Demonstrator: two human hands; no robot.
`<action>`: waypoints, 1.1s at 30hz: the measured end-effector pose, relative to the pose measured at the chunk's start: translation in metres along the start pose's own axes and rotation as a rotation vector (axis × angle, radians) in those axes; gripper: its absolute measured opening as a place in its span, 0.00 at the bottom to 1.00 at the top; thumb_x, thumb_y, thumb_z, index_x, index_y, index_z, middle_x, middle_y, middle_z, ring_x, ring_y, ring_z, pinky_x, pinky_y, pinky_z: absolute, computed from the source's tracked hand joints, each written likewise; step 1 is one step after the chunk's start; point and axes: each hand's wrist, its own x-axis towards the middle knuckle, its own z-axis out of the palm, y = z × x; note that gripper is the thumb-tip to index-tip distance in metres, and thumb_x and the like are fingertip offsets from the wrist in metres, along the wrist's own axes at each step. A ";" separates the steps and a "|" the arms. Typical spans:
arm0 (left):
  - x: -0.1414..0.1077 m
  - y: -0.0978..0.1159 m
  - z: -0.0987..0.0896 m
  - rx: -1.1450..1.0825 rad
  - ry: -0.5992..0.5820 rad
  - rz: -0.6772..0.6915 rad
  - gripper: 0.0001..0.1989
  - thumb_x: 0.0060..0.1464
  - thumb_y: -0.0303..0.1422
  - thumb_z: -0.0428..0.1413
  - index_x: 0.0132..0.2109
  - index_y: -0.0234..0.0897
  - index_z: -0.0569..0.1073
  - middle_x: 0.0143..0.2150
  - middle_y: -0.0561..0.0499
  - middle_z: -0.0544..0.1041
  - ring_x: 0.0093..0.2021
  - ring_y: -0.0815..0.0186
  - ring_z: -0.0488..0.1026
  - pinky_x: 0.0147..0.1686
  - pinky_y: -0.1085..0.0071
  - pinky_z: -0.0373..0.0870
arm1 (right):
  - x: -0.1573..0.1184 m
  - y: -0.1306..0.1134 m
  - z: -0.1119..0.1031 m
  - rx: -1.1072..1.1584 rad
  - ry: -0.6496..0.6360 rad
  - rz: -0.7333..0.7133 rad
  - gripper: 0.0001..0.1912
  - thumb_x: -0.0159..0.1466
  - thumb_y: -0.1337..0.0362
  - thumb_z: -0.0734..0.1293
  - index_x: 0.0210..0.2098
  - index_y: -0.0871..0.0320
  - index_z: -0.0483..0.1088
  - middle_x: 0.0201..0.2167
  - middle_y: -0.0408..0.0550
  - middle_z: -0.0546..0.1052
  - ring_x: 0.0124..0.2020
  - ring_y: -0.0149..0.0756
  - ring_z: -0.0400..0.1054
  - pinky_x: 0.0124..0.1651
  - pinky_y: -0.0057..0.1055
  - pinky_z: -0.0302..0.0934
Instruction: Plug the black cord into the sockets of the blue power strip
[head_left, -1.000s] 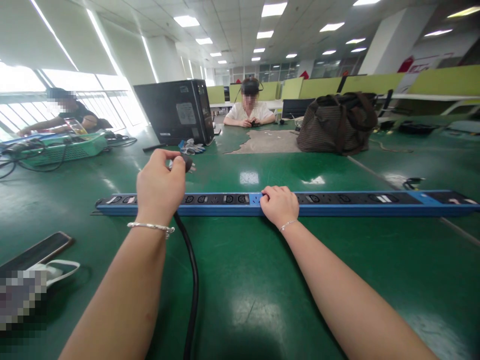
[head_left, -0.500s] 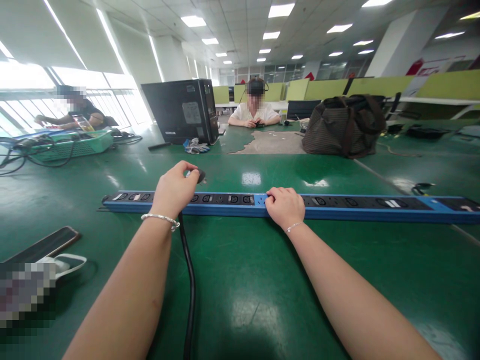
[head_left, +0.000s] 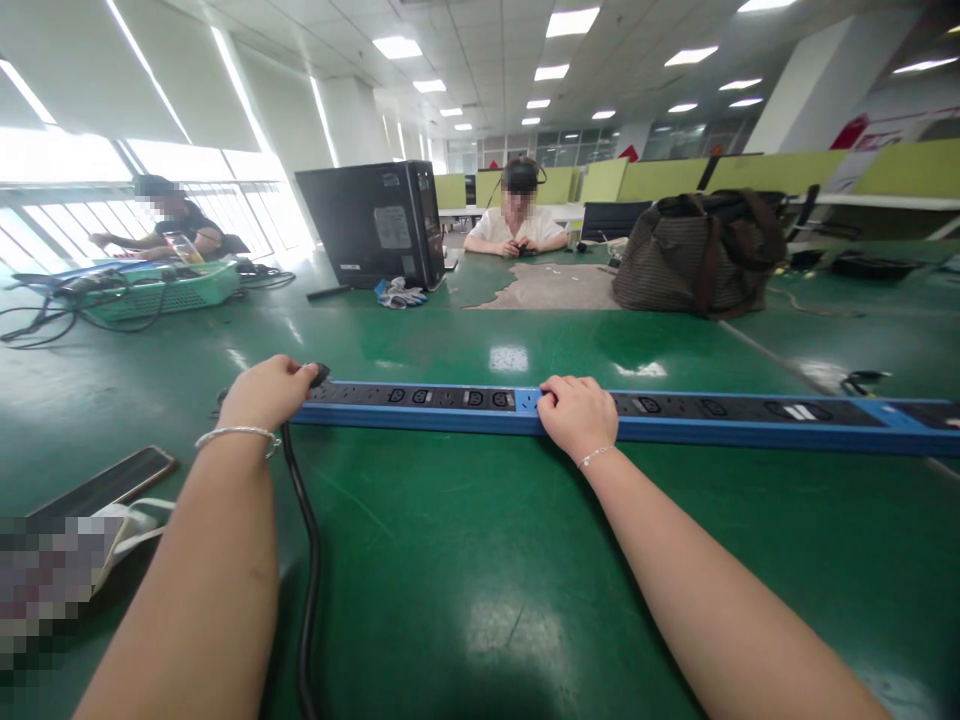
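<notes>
A long blue power strip (head_left: 450,417) with black sockets lies crosswise on the green table (head_left: 450,560). My left hand (head_left: 268,390) is closed on a black power plug (head_left: 321,374) above the strip's left part and covers some of its sockets. From under that hand a thick black cable (head_left: 309,560) runs down toward the near table edge. My right hand (head_left: 580,412) grips the strip near its middle, beside a blue socket section, with the fingers curled over the far edge. Whether the plug touches the strip, I cannot tell.
At the left lie a phone (head_left: 105,485) and a blurred item with a white strap (head_left: 142,525). Farther back stand a green basket (head_left: 165,290) of cables, a black computer case (head_left: 375,225), gloves (head_left: 401,293) and a brown bag (head_left: 694,255). Two people sit beyond.
My left hand has moved left along the strip with the plug, and the cable has swung left with it. My right hand keeps its place on the strip. The view has shifted slightly.
</notes>
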 end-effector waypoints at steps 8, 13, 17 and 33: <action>0.007 -0.010 0.020 0.022 0.004 -0.058 0.22 0.53 0.46 0.44 0.45 0.36 0.70 0.46 0.37 0.74 0.48 0.51 0.70 0.42 0.62 0.64 | 0.000 0.000 -0.001 0.000 0.004 -0.002 0.15 0.59 0.64 0.56 0.36 0.52 0.74 0.37 0.45 0.77 0.40 0.38 0.62 0.37 0.33 0.49; 0.010 -0.011 0.025 0.031 0.031 -0.029 0.23 0.53 0.47 0.44 0.47 0.36 0.70 0.46 0.38 0.75 0.46 0.52 0.70 0.42 0.62 0.64 | 0.000 -0.001 -0.002 -0.008 -0.002 -0.005 0.15 0.59 0.64 0.56 0.36 0.52 0.74 0.37 0.45 0.76 0.40 0.38 0.61 0.37 0.33 0.49; 0.012 -0.012 0.028 0.028 0.039 -0.017 0.24 0.52 0.48 0.45 0.47 0.36 0.70 0.45 0.38 0.75 0.46 0.52 0.70 0.41 0.63 0.65 | 0.000 -0.001 -0.002 -0.005 -0.008 0.000 0.15 0.59 0.64 0.56 0.36 0.52 0.74 0.37 0.45 0.76 0.40 0.38 0.61 0.37 0.33 0.49; 0.016 -0.011 0.039 0.012 0.052 -0.010 0.21 0.52 0.46 0.44 0.45 0.38 0.70 0.44 0.37 0.75 0.47 0.50 0.71 0.42 0.60 0.66 | 0.000 -0.001 -0.002 -0.007 -0.004 0.004 0.15 0.59 0.64 0.57 0.36 0.52 0.74 0.38 0.44 0.77 0.40 0.39 0.62 0.36 0.34 0.49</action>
